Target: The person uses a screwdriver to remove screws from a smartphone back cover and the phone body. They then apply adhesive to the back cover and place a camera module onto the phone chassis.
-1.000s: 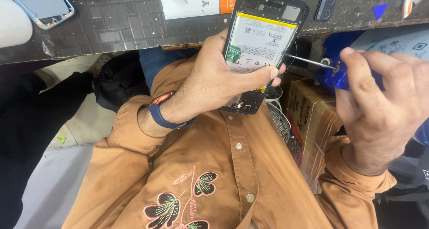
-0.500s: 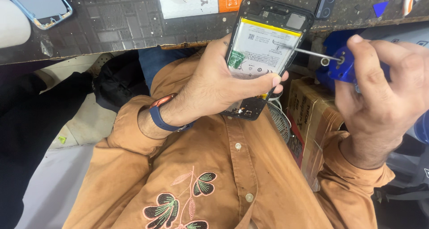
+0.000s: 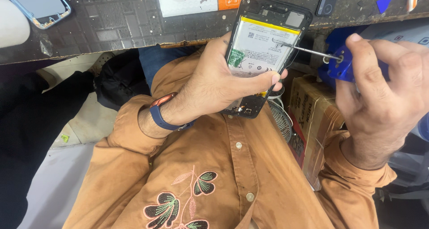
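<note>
My left hand [image 3: 219,83] comes up from the lower left, wrist bent, fingers wrapped tight around the opened phone [image 3: 263,45], thumb pressed on its right edge. The phone stands nearly upright, long axis running top to bottom and leaning slightly right, its battery [image 3: 259,48] facing me, top end over the dark workbench [image 3: 111,27]. My right hand [image 3: 384,99] sits to the right, fingers clamped on the blue screwdriver [image 3: 337,65]. Its thin shaft points left, tip on the phone's upper right.
</note>
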